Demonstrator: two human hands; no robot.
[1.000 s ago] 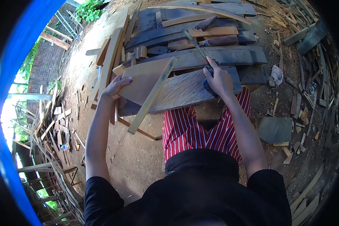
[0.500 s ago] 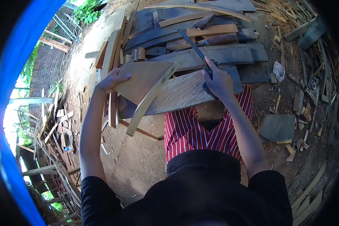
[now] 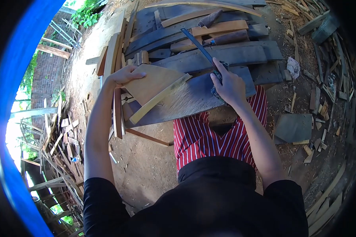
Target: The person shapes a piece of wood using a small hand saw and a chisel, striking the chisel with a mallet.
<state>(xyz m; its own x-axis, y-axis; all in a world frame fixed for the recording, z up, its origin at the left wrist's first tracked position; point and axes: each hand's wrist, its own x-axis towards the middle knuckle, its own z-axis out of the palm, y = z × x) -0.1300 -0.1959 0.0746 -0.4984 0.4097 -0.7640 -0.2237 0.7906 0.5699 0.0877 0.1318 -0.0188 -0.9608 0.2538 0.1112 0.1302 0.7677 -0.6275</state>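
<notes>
My left hand (image 3: 129, 74) grips the left corner of a flat, four-sided wooden board (image 3: 158, 81), thumb on top and fingers underneath. A pale wooden strip (image 3: 156, 102) runs along the board's right edge. Both overlap a wide plank (image 3: 199, 93) lying across the front of the work surface, its top roughly textured. In my right hand (image 3: 228, 83) is a long, narrow, dark-bladed tool (image 3: 197, 44), its blade pointing up and left over the planks. The index finger stretches along it, and a dark patterned grip shows beside the palm.
Dark planks (image 3: 229, 57) and curved wooden pieces (image 3: 221, 28) cover the work surface beyond my hands. Long boards (image 3: 114, 55) lean at its left. A square dark panel (image 3: 292, 128) lies on the ground at right. Scrap wood (image 3: 67, 134) is heaped at left, more along the right.
The board and its strip have tilted flatter over the plank, the strip's lower end swinging up. My left hand has shifted slightly right. The bladed tool stays in my right hand, nearly unmoved.
</notes>
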